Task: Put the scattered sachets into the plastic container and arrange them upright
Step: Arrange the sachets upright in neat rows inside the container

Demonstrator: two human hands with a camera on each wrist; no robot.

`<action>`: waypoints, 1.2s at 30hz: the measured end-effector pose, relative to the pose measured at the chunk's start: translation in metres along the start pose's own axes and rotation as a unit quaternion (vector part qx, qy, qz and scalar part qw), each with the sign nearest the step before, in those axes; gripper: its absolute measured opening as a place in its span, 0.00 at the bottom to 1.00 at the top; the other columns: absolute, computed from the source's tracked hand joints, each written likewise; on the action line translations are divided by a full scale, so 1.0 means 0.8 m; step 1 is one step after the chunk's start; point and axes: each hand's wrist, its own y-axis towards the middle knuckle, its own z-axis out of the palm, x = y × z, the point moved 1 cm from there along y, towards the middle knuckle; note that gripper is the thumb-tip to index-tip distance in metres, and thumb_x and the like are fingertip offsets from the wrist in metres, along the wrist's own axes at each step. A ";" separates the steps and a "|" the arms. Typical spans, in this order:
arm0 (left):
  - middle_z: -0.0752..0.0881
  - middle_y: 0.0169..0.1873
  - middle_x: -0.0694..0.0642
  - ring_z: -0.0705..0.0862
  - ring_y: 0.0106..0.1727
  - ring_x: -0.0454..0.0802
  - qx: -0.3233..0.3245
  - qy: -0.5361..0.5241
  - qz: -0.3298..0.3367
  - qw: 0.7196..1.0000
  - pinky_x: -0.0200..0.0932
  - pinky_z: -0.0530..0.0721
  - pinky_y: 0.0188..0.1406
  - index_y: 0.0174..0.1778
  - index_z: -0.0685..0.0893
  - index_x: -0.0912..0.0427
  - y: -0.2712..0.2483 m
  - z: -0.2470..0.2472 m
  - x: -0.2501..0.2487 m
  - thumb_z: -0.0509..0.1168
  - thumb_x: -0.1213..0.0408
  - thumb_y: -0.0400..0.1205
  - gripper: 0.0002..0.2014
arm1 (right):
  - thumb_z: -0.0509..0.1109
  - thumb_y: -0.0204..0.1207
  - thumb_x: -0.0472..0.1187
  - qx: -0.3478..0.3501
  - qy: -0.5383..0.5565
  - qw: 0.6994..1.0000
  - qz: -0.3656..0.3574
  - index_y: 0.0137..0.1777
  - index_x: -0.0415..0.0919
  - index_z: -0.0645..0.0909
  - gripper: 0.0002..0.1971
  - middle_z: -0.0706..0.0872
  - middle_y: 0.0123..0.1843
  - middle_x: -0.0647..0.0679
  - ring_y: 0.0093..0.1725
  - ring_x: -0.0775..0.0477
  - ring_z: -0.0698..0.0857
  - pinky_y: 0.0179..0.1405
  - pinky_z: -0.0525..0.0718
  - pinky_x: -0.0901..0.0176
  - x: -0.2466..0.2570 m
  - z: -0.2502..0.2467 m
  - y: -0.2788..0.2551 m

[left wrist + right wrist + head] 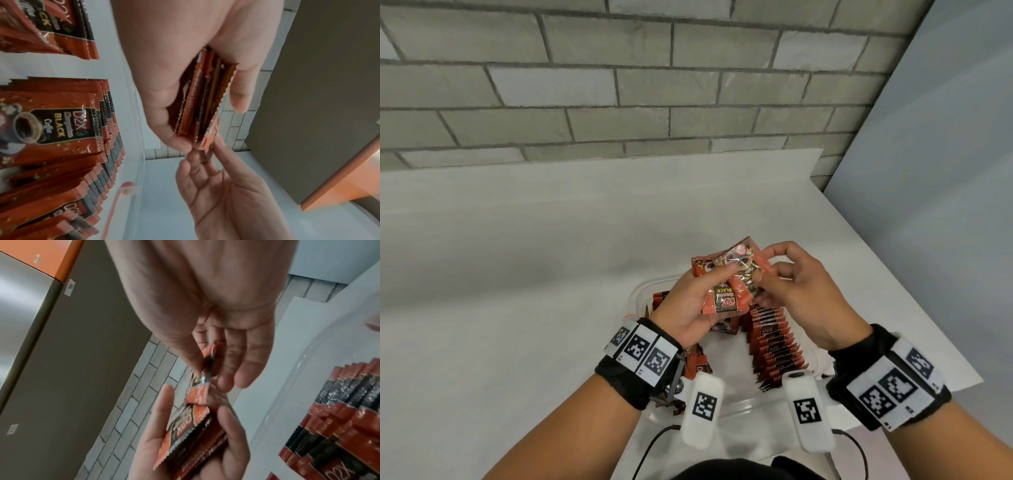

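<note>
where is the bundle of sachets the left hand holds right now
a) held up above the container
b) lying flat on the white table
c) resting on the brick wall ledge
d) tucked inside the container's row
a: the left hand grips the bundle of sachets in the air over the plastic container, while the right hand pinches the top sachet.

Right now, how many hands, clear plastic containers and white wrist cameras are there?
Hands: 2, left hand and right hand, both holding orange coffee sachets
Clear plastic container: 1
White wrist cameras: 2
Total: 5
</note>
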 end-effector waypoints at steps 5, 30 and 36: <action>0.89 0.43 0.65 0.89 0.39 0.56 0.016 0.026 0.005 1.000 0.47 0.89 0.40 0.51 0.86 0.64 0.001 0.000 0.001 0.69 0.75 0.75 0.10 | 0.65 0.81 0.33 0.031 0.015 0.999 0.004 0.60 0.52 0.80 0.14 0.85 0.53 0.44 0.41 0.42 0.90 0.38 0.90 0.48 0.006 0.000 0.005; 0.85 0.40 0.57 0.85 0.38 0.53 -0.191 -0.096 0.065 0.975 0.48 0.82 0.44 0.53 0.81 0.56 -0.005 -0.082 -0.056 0.67 0.59 0.80 0.09 | 0.75 0.70 0.35 0.261 -0.630 0.731 -0.001 0.40 0.43 0.86 0.03 0.89 0.42 0.47 0.37 0.50 0.82 0.27 0.72 0.67 -0.017 0.059 0.070; 0.85 0.40 0.57 0.85 0.36 0.52 -0.203 -0.084 0.060 0.974 0.47 0.82 0.41 0.49 0.81 0.56 -0.005 -0.086 -0.058 0.66 0.59 0.81 0.05 | 0.67 0.68 0.28 0.248 -0.677 0.693 -0.012 0.35 0.37 0.81 0.05 0.79 0.30 0.46 0.28 0.48 0.75 0.22 0.67 0.64 -0.028 0.064 0.076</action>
